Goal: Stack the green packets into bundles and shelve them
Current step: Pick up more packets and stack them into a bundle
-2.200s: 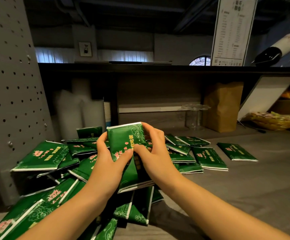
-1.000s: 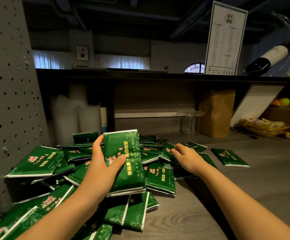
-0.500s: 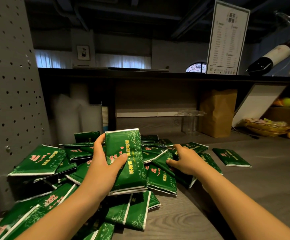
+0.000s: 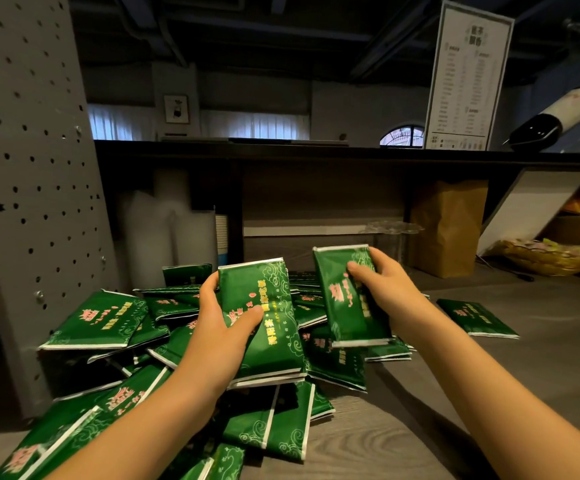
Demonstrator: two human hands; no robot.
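1. Head view, handling: the green packets are judged light, thin and soft. Their glossy wrappers are likely to slide on one another. A stack is best taken across its long sides, thumb on the face and fingers beneath, so that the edges are kept square.
2. Head view, left hand: a small bundle is gripped by the left hand, the thumb laid over the printed face and the fingers curled round the left edge. It is held raised above the heap.
3. Head view, right hand: a raised packet is pinched by the right hand, thumb on the face, fingers behind. Whether more than one is held cannot be told. It is kept just right of the bundle and apart from it.
4. Head view, places: the loose packets are heaped on the table, left and centre, beside a pegboard panel. A lone packet lies apart at the right. Beyond the heap a shelf is seen, with a paper bag under it.
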